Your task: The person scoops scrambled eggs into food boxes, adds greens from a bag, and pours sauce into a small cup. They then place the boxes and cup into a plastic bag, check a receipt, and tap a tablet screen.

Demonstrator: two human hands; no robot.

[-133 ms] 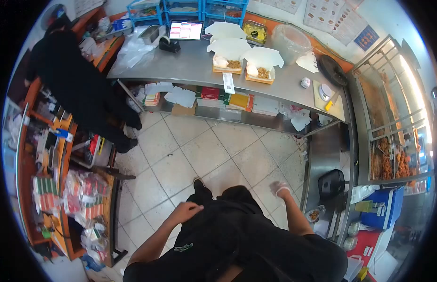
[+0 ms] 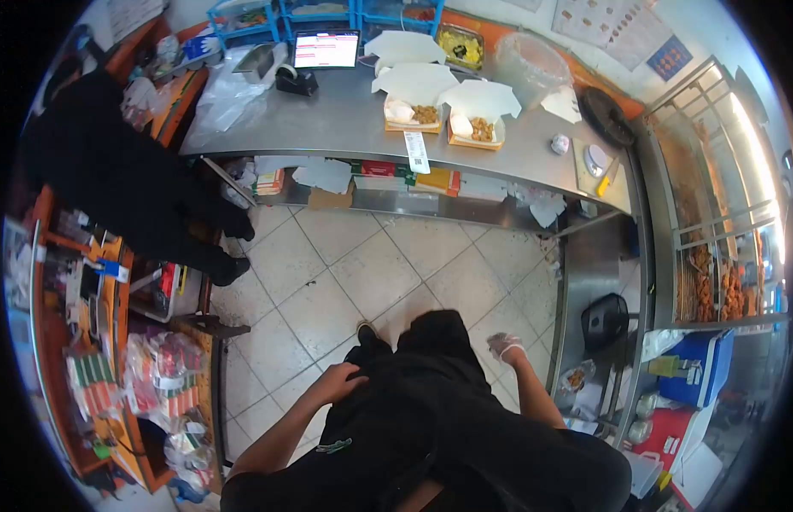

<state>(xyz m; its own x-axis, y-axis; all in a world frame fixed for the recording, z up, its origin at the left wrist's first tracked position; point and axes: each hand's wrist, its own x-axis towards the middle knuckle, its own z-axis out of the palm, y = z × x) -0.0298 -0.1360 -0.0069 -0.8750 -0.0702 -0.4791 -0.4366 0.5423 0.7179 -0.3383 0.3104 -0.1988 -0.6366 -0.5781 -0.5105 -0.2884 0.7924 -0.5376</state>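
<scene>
My left hand [image 2: 335, 385] hangs beside my dark trousers at thigh level, its fingers loosely bent and holding nothing that I can see. Out over the tiled floor to my right, my right hand [image 2: 506, 348] wears a clear plastic glove; its fingers look loose and apart, with no object visible in them. Ahead on the steel counter [image 2: 345, 119], well beyond both hands, stand two open food boxes, a left box [image 2: 411, 125] and a right box [image 2: 478, 143]. Each holds rice and brown pieces of food. A printed receipt [image 2: 415, 152] hangs over the counter's front edge by the left box.
A co-worker in dark clothes [image 2: 115, 162] stands at the left shelving. The counter also carries a tablet [image 2: 326, 49], a tape dispenser [image 2: 296, 81] and a cutting board [image 2: 614, 192]. At right is a glass display case [image 2: 712, 213] with fried food. Bagged packages [image 2: 162, 367] sit left.
My view has shifted slightly, so the counter's left end and the co-worker appear further left. My gloved right hand has moved a little; the food boxes stay on the counter.
</scene>
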